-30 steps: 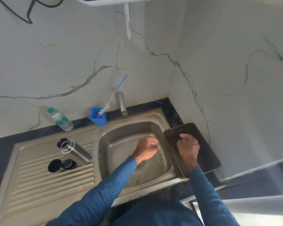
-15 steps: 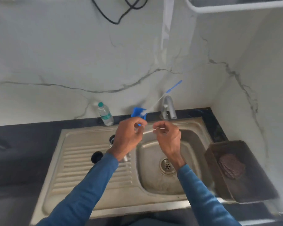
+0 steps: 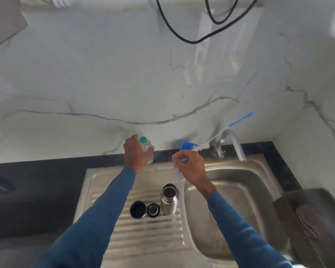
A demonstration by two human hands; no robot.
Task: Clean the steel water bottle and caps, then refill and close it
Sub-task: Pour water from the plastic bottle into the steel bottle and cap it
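Observation:
The steel water bottle (image 3: pixel 169 200) stands upright and open on the drainboard (image 3: pixel 147 235). Two black caps lie just left of it, a larger cap (image 3: pixel 137 209) and a smaller cap (image 3: pixel 153 210). At the back of the counter my left hand (image 3: pixel 137 153) grips a clear plastic water bottle (image 3: pixel 146 145) with a green cap. My right hand (image 3: pixel 190 165) hovers above the sink's back edge, in front of a blue cup (image 3: pixel 186 147); its fingers are loosely curled and hold nothing that I can see.
A long bottle brush with a blue handle (image 3: pixel 240 119) leans out of the blue cup. The tap (image 3: pixel 234 144) curves over the sink basin (image 3: pixel 230 219). A brown tray (image 3: pixel 286 209) with a scrubber (image 3: pixel 307 221) sits at the right. A black cable (image 3: pixel 182 37) hangs on the wall.
My left hand has moved back and taken hold of the plastic water bottle. My right hand has drifted apart from it. The view has swung left, so the steel bottle and caps now show.

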